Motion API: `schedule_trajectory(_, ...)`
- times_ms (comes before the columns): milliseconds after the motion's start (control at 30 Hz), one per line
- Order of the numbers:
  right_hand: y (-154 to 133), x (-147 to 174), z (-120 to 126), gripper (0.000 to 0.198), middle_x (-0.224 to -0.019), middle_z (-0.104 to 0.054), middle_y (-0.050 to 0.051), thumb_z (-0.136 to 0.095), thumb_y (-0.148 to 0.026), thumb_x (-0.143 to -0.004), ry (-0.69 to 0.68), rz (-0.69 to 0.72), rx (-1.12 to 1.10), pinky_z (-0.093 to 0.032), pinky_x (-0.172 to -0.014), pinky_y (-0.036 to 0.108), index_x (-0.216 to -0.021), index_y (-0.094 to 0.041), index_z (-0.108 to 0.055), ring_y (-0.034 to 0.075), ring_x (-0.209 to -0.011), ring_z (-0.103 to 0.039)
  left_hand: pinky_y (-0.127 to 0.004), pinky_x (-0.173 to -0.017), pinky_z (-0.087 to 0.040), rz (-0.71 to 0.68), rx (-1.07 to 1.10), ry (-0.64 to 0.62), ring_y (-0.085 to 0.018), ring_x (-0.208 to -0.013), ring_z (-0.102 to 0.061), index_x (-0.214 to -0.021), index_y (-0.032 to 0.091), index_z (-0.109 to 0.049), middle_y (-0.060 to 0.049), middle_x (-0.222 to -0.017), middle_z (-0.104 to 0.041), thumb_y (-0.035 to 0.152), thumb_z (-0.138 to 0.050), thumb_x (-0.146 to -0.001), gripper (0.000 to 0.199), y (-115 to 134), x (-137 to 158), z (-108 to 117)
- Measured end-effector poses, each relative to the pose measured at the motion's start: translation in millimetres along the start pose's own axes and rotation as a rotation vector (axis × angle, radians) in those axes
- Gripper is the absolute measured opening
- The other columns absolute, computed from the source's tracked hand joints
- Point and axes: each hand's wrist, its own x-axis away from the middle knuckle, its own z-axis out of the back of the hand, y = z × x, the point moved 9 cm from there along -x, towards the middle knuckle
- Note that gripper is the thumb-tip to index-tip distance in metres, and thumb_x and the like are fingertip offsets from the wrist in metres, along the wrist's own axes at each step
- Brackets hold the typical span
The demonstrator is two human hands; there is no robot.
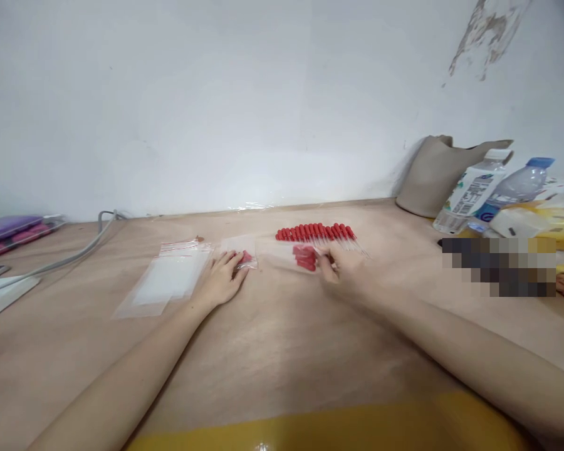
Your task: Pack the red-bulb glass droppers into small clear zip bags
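My left hand [224, 277] lies on the table with its fingers spread, the fingertips resting on a small clear plastic bag [241, 244] with a red piece in it. My right hand [343, 268] pinches the right end of another clear plastic bag [284, 255], which holds several red pieces [304, 257]. The exact kind of these pieces cannot be made out. Just behind this bag, a row of red-handled thin sticks [314, 232] lies side by side, their pale slim ends pointing towards me and partly hidden by my right hand.
Left of my left hand lies a stack of flat clear zip bags [167, 282]. A grey cable [82, 250] and purple packs [12, 228] are at the far left. On the right stand a brown torn container [427, 175], two plastic bottles [472, 191] and yellow packaging [531, 222]. A white wall [192, 113] rises behind.
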Motion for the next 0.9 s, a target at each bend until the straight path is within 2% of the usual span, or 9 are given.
schedule_trajectory(67, -0.7, -18.1, -16.5, 0.027, -0.058, -0.059, 0.002, -0.034, -0.023, -0.088, -0.006, -0.005, 0.071, -0.035, -0.047, 0.022, -0.077, -0.016, -0.057, 0.010, -0.048, -0.049, -0.046, -0.105, -0.021, 0.006, 0.001, 0.012, -0.028, -0.130, -0.030, -0.131, 0.016, -0.044, -0.011, -0.137, -0.042, 0.044, -0.032, -0.090, 0.050, 2.9, 1.5, 1.2)
schedule_trajectory(267, -27.7, -48.5, -116.5, 0.041, -0.082, -0.065, 0.012, -0.020, -0.018, -0.092, -0.414, 0.134, 0.190, -0.037, -0.056, 0.027, -0.097, -0.012, -0.061, 0.017, -0.070, -0.057, -0.046, -0.104, -0.024, -0.023, 0.042, 0.060, -0.027, -0.127, -0.034, -0.124, 0.014, -0.048, -0.013, -0.133, -0.045, 0.041, -0.031, -0.091, 0.047, 7.4, 3.7, 4.5)
schedule_trajectory(333, -40.3, -46.8, -137.1, 0.041, -0.088, -0.066, 0.014, -0.021, -0.014, -0.092, -0.470, 0.177, 0.178, -0.038, -0.059, 0.029, -0.097, -0.011, -0.062, 0.019, -0.074, -0.058, -0.044, -0.103, -0.026, -0.027, 0.060, 0.098, -0.025, -0.126, -0.037, -0.121, 0.015, -0.050, -0.011, -0.130, -0.048, 0.039, -0.029, -0.091, 0.044, 3.2, 3.8, 6.3)
schedule_trajectory(433, -53.3, -37.8, -151.1, 0.033, -0.089, -0.067, 0.011, -0.031, -0.018, -0.091, -0.490, 0.209, 0.142, -0.040, -0.064, 0.031, -0.092, -0.012, -0.064, 0.020, -0.077, -0.058, -0.041, -0.105, -0.026, 0.017, 0.082, 0.220, -0.024, -0.128, -0.032, -0.120, 0.012, -0.047, -0.012, -0.127, -0.049, 0.035, -0.020, -0.093, 0.045, -6.4, 5.3, 15.5)
schedule_trajectory(600, -54.8, -16.1, -134.3, 0.034, -0.101, -0.064, 0.006, -0.042, -0.043, -0.088, -0.442, 0.218, -0.015, -0.043, -0.077, 0.030, -0.103, -0.020, -0.062, 0.018, -0.091, -0.056, -0.045, -0.106, -0.022, 0.137, 0.064, 0.447, -0.029, -0.131, -0.024, -0.121, 0.011, -0.045, -0.014, -0.125, -0.048, 0.037, -0.022, -0.092, 0.045, -12.9, 15.1, 38.4)
schedule_trajectory(700, -42.9, -0.6, -108.8, 0.029, -0.101, -0.062, 0.007, -0.045, -0.037, -0.087, -0.424, 0.218, -0.159, -0.042, -0.083, 0.031, -0.097, -0.018, -0.065, 0.017, -0.093, -0.054, -0.051, -0.105, -0.021, 0.200, -0.086, 0.447, -0.035, -0.132, -0.021, -0.124, 0.010, -0.044, -0.017, -0.132, -0.042, 0.038, -0.030, -0.089, 0.046, -19.4, 21.0, 45.1)
schedule_trajectory(800, -16.2, 12.7, -83.4, 0.025, -0.091, -0.063, 0.008, -0.044, -0.028, -0.087, -0.400, 0.158, -0.186, -0.043, -0.077, 0.032, -0.085, -0.016, -0.066, 0.017, -0.085, -0.055, -0.061, -0.102, -0.008, 0.236, -0.231, 0.434, -0.043, -0.131, -0.014, -0.129, 0.000, -0.035, -0.027, -0.137, -0.030, 0.033, -0.032, -0.089, 0.053, -43.6, 27.1, 50.7)
schedule_trajectory(867, 3.5, 18.6, -70.0, 0.024, -0.085, -0.062, 0.008, -0.044, -0.025, -0.086, -0.369, 0.112, -0.165, -0.042, -0.076, 0.033, -0.079, -0.016, -0.065, 0.017, -0.081, -0.054, -0.068, -0.095, -0.007, 0.320, -0.169, 0.475, -0.049, -0.129, -0.010, -0.129, -0.005, -0.031, -0.030, -0.135, -0.030, 0.033, -0.030, -0.091, 0.054, -74.8, 32.6, 56.0)
schedule_trajectory(900, 12.6, 20.4, -65.3, 0.024, -0.083, -0.062, 0.008, -0.044, -0.024, -0.086, -0.356, 0.088, -0.153, -0.042, -0.075, 0.033, -0.077, -0.017, -0.065, 0.017, -0.079, -0.054, -0.069, -0.092, -0.011, 0.258, -0.065, 0.407, -0.050, -0.127, -0.012, -0.128, -0.001, -0.035, -0.026, -0.133, -0.036, 0.035, -0.027, -0.093, 0.051, -83.7, 28.3, 50.1)
